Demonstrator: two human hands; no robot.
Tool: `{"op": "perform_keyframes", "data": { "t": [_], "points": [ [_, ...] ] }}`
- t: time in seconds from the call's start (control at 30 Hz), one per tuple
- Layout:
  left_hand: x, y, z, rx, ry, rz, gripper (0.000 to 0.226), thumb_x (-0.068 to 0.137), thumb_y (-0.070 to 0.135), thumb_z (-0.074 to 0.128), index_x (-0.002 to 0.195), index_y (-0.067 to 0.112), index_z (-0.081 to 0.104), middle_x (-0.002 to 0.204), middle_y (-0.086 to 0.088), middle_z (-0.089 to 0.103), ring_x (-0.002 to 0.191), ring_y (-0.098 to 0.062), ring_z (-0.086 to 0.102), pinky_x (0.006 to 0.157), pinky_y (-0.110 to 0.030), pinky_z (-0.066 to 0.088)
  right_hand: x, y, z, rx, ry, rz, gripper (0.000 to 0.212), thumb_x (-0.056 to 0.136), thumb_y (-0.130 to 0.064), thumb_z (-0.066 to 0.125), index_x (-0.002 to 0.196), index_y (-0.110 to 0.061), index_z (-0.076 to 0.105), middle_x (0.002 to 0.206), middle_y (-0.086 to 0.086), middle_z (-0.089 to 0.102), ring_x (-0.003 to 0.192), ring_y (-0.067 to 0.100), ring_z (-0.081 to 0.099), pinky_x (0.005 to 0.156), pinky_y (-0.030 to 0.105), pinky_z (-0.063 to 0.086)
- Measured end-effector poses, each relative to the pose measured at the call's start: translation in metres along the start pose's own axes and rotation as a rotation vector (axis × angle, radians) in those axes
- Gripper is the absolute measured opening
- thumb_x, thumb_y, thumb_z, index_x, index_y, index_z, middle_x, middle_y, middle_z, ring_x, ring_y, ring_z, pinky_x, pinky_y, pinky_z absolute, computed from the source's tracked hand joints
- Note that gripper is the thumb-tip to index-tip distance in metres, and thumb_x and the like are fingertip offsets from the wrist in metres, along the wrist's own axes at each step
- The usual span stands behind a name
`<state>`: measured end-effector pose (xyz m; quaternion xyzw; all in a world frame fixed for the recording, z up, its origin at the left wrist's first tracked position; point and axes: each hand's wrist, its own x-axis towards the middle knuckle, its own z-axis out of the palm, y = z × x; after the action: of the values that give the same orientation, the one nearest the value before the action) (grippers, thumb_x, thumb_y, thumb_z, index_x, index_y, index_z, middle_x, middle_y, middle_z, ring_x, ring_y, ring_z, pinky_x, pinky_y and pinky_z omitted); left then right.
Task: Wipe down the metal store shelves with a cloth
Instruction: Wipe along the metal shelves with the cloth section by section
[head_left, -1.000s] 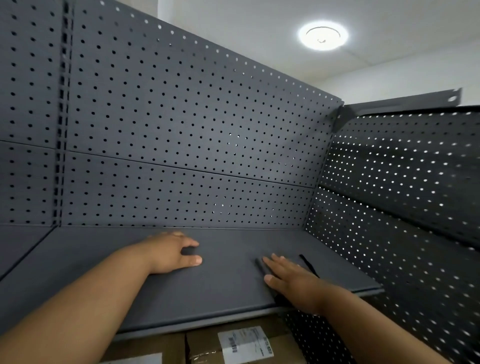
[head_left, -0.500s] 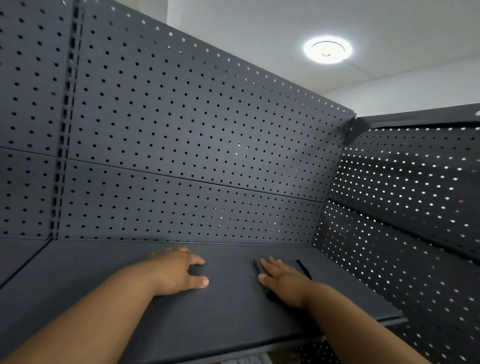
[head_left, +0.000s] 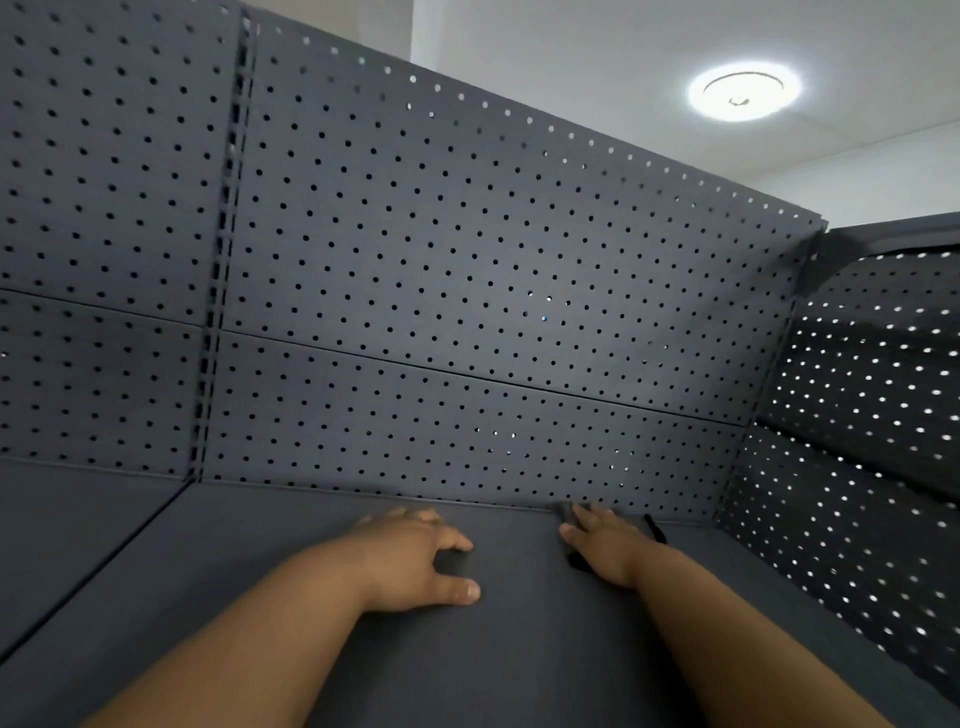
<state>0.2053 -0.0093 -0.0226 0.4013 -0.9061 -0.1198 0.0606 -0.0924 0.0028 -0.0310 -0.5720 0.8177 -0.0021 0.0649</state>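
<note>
Both bare forearms reach up from the bottom of the frame onto a flat dark grey metal shelf (head_left: 218, 582) that fills the lower part of the view. The left hand (head_left: 410, 558), just left of centre, rests palm down on the shelf with its fingers loosely curled and the thumb stretched out to the right, gripping nothing. The right hand (head_left: 608, 545), right of centre, lies flat with fingers extended toward the back wall, pressing down on a dark cloth (head_left: 574, 558) whose edges peek out beside the palm and past the fingertips; the cloth sits near the shelf's rear edge. Behind stands a dark grey perforated metal back panel (head_left: 467, 270), with a similar perforated side panel (head_left: 857, 457) at the right. A round glowing ceiling light (head_left: 744, 92) shows in the upper right.
</note>
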Motion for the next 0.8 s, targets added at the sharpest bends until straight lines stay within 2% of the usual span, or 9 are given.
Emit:
{"op": "perform_keyframes", "data": {
  "t": [0.33,0.8],
  "points": [
    [-0.002,0.0,0.0,-0.001,0.002,0.01,0.067,0.083,0.075,0.05,0.142,0.048,0.04,0.152,0.015,0.034,0.142,-0.015,0.029,0.115,-0.043,0.023,-0.023,0.004,0.001,-0.005,-0.02,-0.046,0.066,0.1,-0.059,0.018,0.156,-0.028,0.001,0.163,0.001,-0.006,0.15,0.021,-0.005,0.119,0.041,-0.001],
    [-0.003,0.002,0.0,0.038,-0.017,0.012,0.069,0.084,0.076,0.046,0.145,0.047,0.036,0.157,0.01,0.03,0.145,-0.018,0.025,0.115,-0.042,0.023,-0.14,0.021,0.013,-0.004,-0.016,-0.161,0.064,0.099,-0.06,0.02,0.155,-0.035,0.002,0.163,-0.008,-0.007,0.148,0.012,-0.008,0.118,0.033,-0.003]
  ]
}}
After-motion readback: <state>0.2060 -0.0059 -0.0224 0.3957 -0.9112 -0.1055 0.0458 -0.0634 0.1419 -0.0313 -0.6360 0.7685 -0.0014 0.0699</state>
